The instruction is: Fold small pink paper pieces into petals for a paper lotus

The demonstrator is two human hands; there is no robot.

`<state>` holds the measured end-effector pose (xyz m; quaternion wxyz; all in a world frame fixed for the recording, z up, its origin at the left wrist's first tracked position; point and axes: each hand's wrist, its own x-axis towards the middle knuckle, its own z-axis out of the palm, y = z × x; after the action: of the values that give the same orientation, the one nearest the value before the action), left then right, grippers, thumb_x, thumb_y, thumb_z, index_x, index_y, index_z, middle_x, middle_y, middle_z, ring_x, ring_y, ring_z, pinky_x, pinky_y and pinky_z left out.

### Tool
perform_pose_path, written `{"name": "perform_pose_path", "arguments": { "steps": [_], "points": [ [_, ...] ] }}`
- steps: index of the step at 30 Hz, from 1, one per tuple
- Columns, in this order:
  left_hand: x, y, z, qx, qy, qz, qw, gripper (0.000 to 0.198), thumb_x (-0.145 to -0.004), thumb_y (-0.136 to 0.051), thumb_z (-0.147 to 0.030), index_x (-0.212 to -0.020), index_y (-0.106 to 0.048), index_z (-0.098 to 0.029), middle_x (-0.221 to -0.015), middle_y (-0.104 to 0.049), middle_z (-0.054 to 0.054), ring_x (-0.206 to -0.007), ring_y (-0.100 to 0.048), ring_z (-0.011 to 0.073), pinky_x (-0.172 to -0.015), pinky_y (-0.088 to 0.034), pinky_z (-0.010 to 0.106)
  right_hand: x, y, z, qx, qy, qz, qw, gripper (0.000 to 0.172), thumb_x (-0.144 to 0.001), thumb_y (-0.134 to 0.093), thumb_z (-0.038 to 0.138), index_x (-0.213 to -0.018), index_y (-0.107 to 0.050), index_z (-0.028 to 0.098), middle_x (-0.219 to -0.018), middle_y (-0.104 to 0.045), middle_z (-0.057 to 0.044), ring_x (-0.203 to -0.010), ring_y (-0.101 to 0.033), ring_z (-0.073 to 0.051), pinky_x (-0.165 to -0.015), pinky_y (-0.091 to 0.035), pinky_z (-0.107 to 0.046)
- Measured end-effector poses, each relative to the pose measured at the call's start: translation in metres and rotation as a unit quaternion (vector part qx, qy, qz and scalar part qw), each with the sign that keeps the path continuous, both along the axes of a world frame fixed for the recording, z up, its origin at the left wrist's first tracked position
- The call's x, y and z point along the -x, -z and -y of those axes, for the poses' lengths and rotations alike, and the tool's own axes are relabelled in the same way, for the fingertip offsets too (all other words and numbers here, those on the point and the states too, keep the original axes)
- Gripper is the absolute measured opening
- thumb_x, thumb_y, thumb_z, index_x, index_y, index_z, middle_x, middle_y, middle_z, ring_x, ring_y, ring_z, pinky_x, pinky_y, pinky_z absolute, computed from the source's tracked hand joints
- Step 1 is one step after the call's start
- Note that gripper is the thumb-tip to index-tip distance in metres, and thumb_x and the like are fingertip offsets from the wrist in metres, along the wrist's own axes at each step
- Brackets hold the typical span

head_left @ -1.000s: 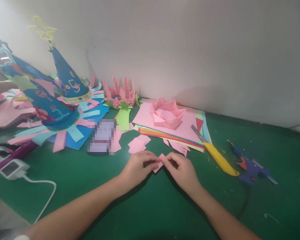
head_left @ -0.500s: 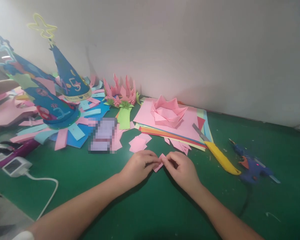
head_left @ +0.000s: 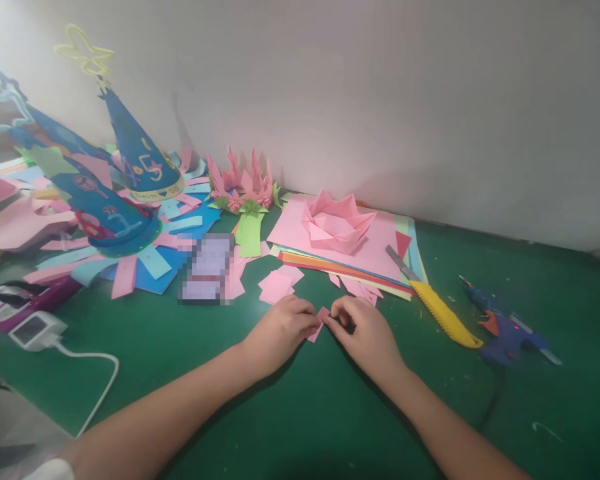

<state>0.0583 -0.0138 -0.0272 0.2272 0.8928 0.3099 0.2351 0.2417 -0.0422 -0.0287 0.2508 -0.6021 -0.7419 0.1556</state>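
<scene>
versus half a second back: found left hand (head_left: 280,330) and right hand (head_left: 365,333) drawn a touch closer together, with less of the small pink paper piece (head_left: 321,319) showing between them. noted the pale forearm at the far left edge gone.

recorded left fingers (head_left: 307,317) curled shut, pinching the piece's left side; right fingertips (head_left: 336,313) likewise closed on its right edge. placed the piece directly between the two sets of fingertips, low over the green mat (head_left: 330,413), probably resting on it; cannot confirm contact.

just beyond the fingertips: logged loose pink squares (head_left: 276,285), then a stack of coloured sheets (head_left: 380,257) with a folded pink paper crown (head_left: 336,223) on top. right of the right fingers: yellow utility knife (head_left: 443,317), then blue glue gun (head_left: 505,330), both apart from the hand. far left of the left fingers: blue paper cones (head_left: 140,157), white adapter (head_left: 35,330) with cord. behind everything: plain pale wall (head_left: 380,100).

could not read the pixelated patch (head_left: 206,268) beyond the left fingers. lost the piece's middle behind the fingertips. both forearms cut off at the bottom edge.
</scene>
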Motion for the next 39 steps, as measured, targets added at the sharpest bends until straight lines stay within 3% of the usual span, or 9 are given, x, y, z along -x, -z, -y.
{"name": "perform_pose_path", "arguments": {
  "steps": [6, 12, 21, 26, 34, 39],
  "points": [
    [0.004, -0.003, -0.003, -0.006, -0.026, -0.021, 0.999, 0.015, -0.086, -0.056, -0.02, -0.085, -0.071, -0.019, -0.096, -0.057, 0.006, -0.087, -0.05, 0.0179, -0.077, -0.043, 0.03, 0.0, -0.002, 0.0, 0.024, -0.013, -0.008, 1.0, 0.014, -0.08, -0.055, 0.021, -0.067, -0.051, 0.02, -0.061, -0.05, 0.002, -0.064, -0.047, -0.015, -0.058, -0.032, -0.025],
    [0.008, -0.009, -0.008, 0.019, 0.011, -0.055, 0.998, 0.015, -0.087, -0.056, -0.022, -0.088, -0.071, -0.023, -0.091, -0.062, 0.003, -0.085, -0.049, 0.0171, -0.08, -0.038, 0.032, 0.006, -0.007, 0.006, 0.04, -0.058, -0.012, 0.997, 0.023, -0.08, -0.056, 0.026, -0.06, -0.047, 0.02, -0.055, -0.047, 0.002, -0.059, -0.045, -0.015, -0.054, -0.03, -0.026],
    [0.012, -0.014, -0.009, 0.041, 0.017, -0.084, 0.995, 0.017, -0.086, -0.055, -0.022, -0.096, -0.069, -0.026, -0.097, -0.061, 0.003, -0.089, -0.047, 0.0194, -0.08, -0.034, 0.035, 0.013, -0.007, 0.011, 0.058, -0.096, -0.008, 0.994, 0.025, -0.081, -0.058, 0.027, -0.06, -0.045, 0.02, -0.055, -0.049, 0.003, -0.057, -0.046, -0.014, -0.057, -0.032, -0.026],
    [0.013, -0.015, -0.009, 0.06, 0.012, -0.083, 0.995, 0.015, -0.087, -0.055, -0.022, -0.095, -0.067, -0.025, -0.099, -0.059, 0.002, -0.091, -0.045, 0.0195, -0.083, -0.033, 0.035, 0.011, -0.005, 0.009, 0.053, -0.084, -0.019, 0.995, 0.026, -0.081, -0.058, 0.028, -0.06, -0.045, 0.021, -0.055, -0.048, 0.003, -0.058, -0.046, -0.014, -0.057, -0.032, -0.026],
    [0.015, -0.013, -0.007, 0.053, -0.025, -0.081, 0.995, 0.022, -0.083, -0.06, -0.025, -0.102, -0.052, -0.021, -0.11, -0.056, 0.004, -0.097, -0.044, 0.0221, -0.082, -0.034, 0.035, 0.0, -0.002, -0.002, -0.011, 0.013, 0.014, 1.0, 0.022, -0.081, -0.052, 0.024, -0.062, -0.041, 0.021, -0.055, -0.045, 0.003, -0.057, -0.046, -0.014, -0.054, -0.03, -0.025],
    [0.016, -0.01, -0.005, 0.046, -0.051, -0.064, 0.996, 0.025, -0.08, -0.062, -0.026, -0.099, -0.047, -0.02, -0.105, -0.055, 0.004, -0.097, -0.045, 0.0222, -0.082, -0.034, 0.035, 0.004, -0.002, 0.001, -0.023, 0.014, 0.047, 0.999, 0.017, -0.082, -0.046, 0.021, -0.065, -0.044, 0.021, -0.057, -0.049, 0.003, -0.053, -0.046, -0.013, -0.049, -0.028, -0.024]
  ]
}}
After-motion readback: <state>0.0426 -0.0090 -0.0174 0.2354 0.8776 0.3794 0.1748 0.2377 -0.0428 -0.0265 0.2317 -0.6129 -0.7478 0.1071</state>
